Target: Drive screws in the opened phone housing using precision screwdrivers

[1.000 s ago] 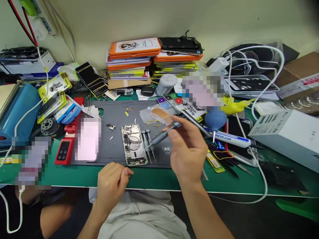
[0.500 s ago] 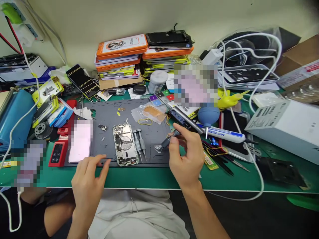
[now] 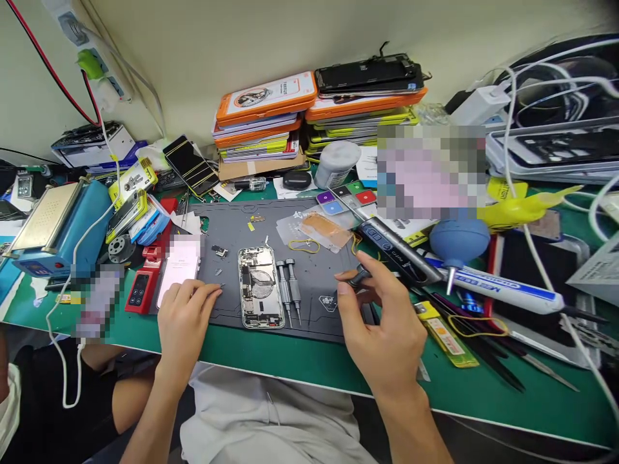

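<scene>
My left hand (image 3: 184, 319) is at the front edge of the dark mat (image 3: 227, 227), thumb and forefinger pinched at a small metal part (image 3: 222, 284). Just left of it, a phone with a lit screen (image 3: 180, 270) is partly covered by the hand. An opened phone (image 3: 262, 290) lies in the middle, its inner parts and round coil showing. Two grey screwdrivers (image 3: 289, 283) lie beside it. My right hand (image 3: 382, 316) is over the mat's right end, thumb and fingers closed around a short dark cylindrical tool (image 3: 358, 277), whose kind I cannot make out.
Stacked orange and yellow boxes (image 3: 265, 96) stand against the wall. On the right lie a grey pen-like tool (image 3: 396, 250), a blue air blower (image 3: 458, 241), a white tube (image 3: 507, 290) and tweezers (image 3: 546, 370). A red device (image 3: 140, 290) and a blue machine (image 3: 62, 225) are leftward.
My left hand's fingers have closed together at the small metal part. My right hand still holds the dark tool. The view has shifted left, so things appear farther right.
</scene>
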### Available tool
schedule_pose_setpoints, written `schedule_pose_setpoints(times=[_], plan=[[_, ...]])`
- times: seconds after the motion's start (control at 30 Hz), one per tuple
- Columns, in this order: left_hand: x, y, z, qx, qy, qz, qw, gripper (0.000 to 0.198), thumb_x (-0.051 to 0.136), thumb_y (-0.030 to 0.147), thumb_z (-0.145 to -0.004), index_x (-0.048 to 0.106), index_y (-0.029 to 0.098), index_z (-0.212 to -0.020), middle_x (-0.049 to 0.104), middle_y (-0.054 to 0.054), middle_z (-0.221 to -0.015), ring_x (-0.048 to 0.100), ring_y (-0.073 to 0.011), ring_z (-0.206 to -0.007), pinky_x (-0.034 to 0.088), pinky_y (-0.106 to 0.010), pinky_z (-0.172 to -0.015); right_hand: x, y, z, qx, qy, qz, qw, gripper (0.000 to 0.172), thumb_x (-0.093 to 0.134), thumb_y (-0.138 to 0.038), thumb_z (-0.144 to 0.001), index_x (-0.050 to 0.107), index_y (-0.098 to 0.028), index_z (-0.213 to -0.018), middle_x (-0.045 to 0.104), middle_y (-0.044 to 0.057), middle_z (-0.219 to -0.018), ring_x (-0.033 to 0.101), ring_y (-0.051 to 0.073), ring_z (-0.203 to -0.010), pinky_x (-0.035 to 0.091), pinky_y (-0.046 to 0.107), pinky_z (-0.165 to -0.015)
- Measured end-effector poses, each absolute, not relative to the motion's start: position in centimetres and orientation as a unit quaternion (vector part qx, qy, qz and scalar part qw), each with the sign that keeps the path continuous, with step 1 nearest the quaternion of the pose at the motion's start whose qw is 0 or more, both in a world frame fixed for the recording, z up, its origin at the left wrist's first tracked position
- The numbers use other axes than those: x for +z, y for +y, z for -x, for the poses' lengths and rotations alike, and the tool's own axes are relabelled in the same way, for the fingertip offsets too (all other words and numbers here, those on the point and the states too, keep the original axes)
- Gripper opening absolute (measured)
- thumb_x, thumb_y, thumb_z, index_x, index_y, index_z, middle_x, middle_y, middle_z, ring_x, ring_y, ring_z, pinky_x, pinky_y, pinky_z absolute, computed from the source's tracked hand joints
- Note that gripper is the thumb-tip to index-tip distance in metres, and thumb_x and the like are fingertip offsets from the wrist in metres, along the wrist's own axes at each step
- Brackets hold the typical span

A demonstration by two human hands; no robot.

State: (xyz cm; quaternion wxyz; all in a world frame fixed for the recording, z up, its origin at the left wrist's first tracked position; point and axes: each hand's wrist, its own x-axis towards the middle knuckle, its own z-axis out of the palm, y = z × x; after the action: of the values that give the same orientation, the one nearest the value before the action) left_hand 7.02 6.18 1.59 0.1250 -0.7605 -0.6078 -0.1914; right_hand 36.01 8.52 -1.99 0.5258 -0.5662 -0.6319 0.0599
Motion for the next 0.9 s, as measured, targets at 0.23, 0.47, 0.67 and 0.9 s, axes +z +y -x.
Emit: schedule_pose_setpoints(times=[0.23,0.47,0.67,0.9], plan=[[1.8,6.9,-7.1,-0.159,-0.573,0.790,0.150,0.013,0.066,0.023,-0.112,0.079,0.019,-0.110,0.078,-0.006,-0.097,0.063,-0.0241,-0.085,0.048,-0.039,-0.081,-2.2,8.4,-35.9,0.078,-0.626,0.563,0.533,0.057,0.071,-0.018,-0.105,0.061,-0.030,-0.160,0.085,0.005,-0.109,0.074,0.019,-0.079,0.065,0.031,-0.070],[2.1,6.1,-7.2,-0.194,-0.581,0.788,0.060,0.008,0.065,0.019,-0.111,0.071,0.020,-0.106,0.075,-0.005,-0.101,0.067,-0.0228,-0.092,0.051,-0.036,-0.084,-2.1,8.4,-36.0,0.081,-0.622,0.573,0.527,0.054,0.069,-0.021,-0.107,0.061,-0.029,-0.159,0.085,0.006,-0.110,0.076,0.021,-0.085,0.066,0.033,-0.072],[2.3,3.9,-7.4,-0.193,-0.581,0.791,-0.006,0.012,0.064,0.021,-0.113,0.075,0.020,-0.114,0.076,-0.003,-0.103,0.068,-0.0204,-0.091,0.051,-0.034,-0.088,-2.1,8.3,-35.9,0.090,-0.618,0.574,0.530,0.055,0.069,-0.020,-0.107,0.060,-0.029,-0.161,0.084,0.006,-0.111,0.077,0.020,-0.085,0.066,0.032,-0.071],[2.2,3.4,-6.4,-0.224,-0.601,0.766,0.032,0.021,0.063,0.018,-0.113,0.079,0.022,-0.126,0.081,-0.004,-0.106,0.072,-0.0212,-0.095,0.054,-0.035,-0.092,-2.2,8.3,-35.9,0.096,-0.616,0.571,0.535,0.056,0.070,-0.019,-0.106,0.061,-0.030,-0.160,0.084,0.006,-0.113,0.077,0.019,-0.085,0.066,0.030,-0.071]])
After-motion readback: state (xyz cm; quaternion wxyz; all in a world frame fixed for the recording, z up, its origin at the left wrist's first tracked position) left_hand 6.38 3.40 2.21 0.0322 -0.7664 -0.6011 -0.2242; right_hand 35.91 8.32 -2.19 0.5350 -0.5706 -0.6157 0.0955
